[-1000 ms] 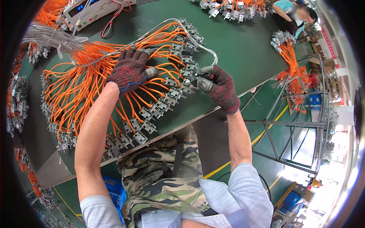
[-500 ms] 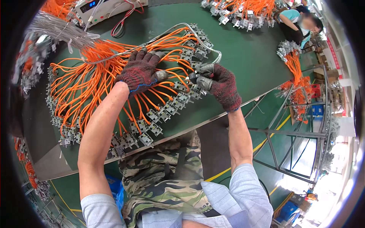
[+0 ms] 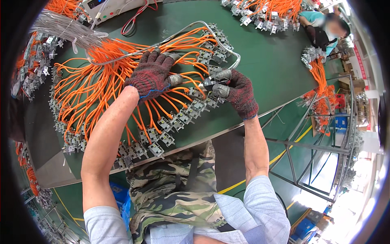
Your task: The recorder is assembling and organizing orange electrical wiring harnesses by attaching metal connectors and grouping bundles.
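A fan of orange cables point(image 3: 87, 95) spreads over the green table, each ending in a small grey metal connector point(image 3: 176, 123). My left hand point(image 3: 152, 73), in a dark red-grey knit glove, lies flat on the cables with its fingers stretched out. Near the right side of the fan, my right hand point(image 3: 235, 89), gloved alike, pinches a small dark piece point(image 3: 208, 83) between thumb and fingers beside the connectors. A grey cable point(image 3: 221, 42) arcs over the fan and runs down to this hand. Fingertips partly hide the dark piece, and its exact kind is unclear.
At the back left stands a white instrument box point(image 3: 107, 9) with red and black leads point(image 3: 132, 22). More orange cable bundles point(image 3: 268, 10) lie at the far edge. A co-worker point(image 3: 321, 30) is at the far right, above a metal frame point(image 3: 313, 148) beside the table.
The whole view has shifted slightly. Both hands keep nearly the same places, the left flat on the cables and the right pinching at the connectors. The co-worker's arm has moved.
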A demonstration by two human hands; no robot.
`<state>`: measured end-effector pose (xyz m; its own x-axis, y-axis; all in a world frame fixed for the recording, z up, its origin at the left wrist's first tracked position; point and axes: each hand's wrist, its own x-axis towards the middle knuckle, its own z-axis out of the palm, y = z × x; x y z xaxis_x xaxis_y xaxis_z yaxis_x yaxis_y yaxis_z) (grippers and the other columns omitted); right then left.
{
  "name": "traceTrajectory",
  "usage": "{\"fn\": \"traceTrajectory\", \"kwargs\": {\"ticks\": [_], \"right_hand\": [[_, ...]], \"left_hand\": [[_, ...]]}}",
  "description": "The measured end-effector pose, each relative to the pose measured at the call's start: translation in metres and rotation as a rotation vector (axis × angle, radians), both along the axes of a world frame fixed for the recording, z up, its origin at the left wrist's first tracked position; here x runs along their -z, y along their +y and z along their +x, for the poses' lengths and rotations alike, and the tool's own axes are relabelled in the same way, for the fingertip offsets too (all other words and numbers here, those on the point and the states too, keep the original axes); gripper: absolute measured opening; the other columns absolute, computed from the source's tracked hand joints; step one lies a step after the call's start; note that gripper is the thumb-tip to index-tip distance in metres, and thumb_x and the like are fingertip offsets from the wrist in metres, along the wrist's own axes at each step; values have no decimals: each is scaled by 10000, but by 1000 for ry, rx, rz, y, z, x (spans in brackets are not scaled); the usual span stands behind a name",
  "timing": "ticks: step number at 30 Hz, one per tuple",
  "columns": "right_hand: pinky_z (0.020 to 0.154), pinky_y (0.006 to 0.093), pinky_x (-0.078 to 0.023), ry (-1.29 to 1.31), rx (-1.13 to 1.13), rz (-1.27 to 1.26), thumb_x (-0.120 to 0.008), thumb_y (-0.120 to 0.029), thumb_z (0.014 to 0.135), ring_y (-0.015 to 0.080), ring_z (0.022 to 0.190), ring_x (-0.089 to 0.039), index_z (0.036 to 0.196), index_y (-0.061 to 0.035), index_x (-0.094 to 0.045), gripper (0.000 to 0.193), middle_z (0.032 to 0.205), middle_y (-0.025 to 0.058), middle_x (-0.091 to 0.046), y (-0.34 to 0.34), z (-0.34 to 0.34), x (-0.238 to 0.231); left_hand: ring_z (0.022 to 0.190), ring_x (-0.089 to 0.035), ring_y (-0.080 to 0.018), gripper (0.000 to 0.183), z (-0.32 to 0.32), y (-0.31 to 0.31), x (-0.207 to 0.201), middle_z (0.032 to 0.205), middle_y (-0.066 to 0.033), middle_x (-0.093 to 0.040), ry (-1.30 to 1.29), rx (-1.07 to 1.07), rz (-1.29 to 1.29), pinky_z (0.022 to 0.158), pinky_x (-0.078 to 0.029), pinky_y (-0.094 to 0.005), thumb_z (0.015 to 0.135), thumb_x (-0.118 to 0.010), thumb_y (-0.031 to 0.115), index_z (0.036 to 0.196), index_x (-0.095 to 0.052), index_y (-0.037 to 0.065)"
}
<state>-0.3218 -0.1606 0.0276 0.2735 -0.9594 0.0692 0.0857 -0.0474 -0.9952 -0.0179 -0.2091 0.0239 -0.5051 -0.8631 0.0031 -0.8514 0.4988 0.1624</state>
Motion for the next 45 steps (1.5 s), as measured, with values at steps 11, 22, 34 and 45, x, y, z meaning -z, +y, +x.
{"fn": "traceTrajectory", "kwargs": {"ticks": [11, 22, 34, 45], "right_hand": [[825, 302, -602, 196, 216, 12, -847, -66, 900, 113, 858, -701, 1103, 11, -749, 239, 945, 42, -747, 39, 16, -36], [629, 339, -442, 585, 266, -291, -829, -208, 865, 121, 692, -463, 874, -49, -650, 240, 739, -1, -514, 37, 26, -23], [774, 291, -521, 567, 259, -376, -832, -54, 891, 96, 835, -577, 1144, -3, -767, 266, 900, -8, -586, 47, 29, -31], [847, 284, -585, 68, 287, 24, -786, -59, 943, 96, 908, -678, 1227, -5, -728, 295, 984, 13, -717, 69, 22, -13]], "left_hand": [[1579, -317, -441, 821, 0, 1, 0, 1633, -194, -470, 1, -16, 4, 1319, -193, -567, 1047, -482, 670, 1610, -421, 76], [1288, -581, -403, 689, -3, -5, 6, 1331, -209, -659, 80, -16, -13, 1166, -371, -519, 927, -661, 621, 1324, -662, 58], [1220, -669, -382, 658, 17, -3, -24, 1276, -201, -720, 405, 37, -1, 1114, -475, -493, 919, -712, 601, 1330, -712, 87], [1459, -510, -375, 612, 255, 87, -64, 1549, -205, -565, 116, -654, -258, 1207, -410, -465, 1026, -681, 395, 1536, -554, 82]]}}
